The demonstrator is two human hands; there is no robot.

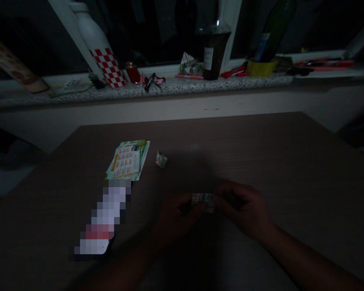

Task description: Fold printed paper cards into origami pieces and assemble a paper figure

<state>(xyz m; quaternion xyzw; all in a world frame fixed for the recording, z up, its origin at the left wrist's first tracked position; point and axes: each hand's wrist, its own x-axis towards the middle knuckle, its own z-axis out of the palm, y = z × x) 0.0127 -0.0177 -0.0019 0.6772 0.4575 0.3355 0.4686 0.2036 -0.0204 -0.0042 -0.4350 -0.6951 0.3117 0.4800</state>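
Observation:
A small piece of folded printed paper (202,199) is pinched between my two hands, low over the table. My left hand (177,214) grips its left side, with the thumb lying across the front. At its right edge, the thumb and fingertips of my right hand (242,206) close on the paper. Beyond my left hand stands a small folded paper shape (161,159) with similar print. Left of that lies a stack of printed cards or slips (125,159). The light is dim, so the folds in the held paper are hard to make out.
A phone with a blurred, lit screen (104,214) lies left on the brown table (261,149). Along the granite sill (170,87) stand a white bottle with red checks (106,60), a dark plastic cup (214,52), a green bottle (276,28) and a yellow holder (261,68).

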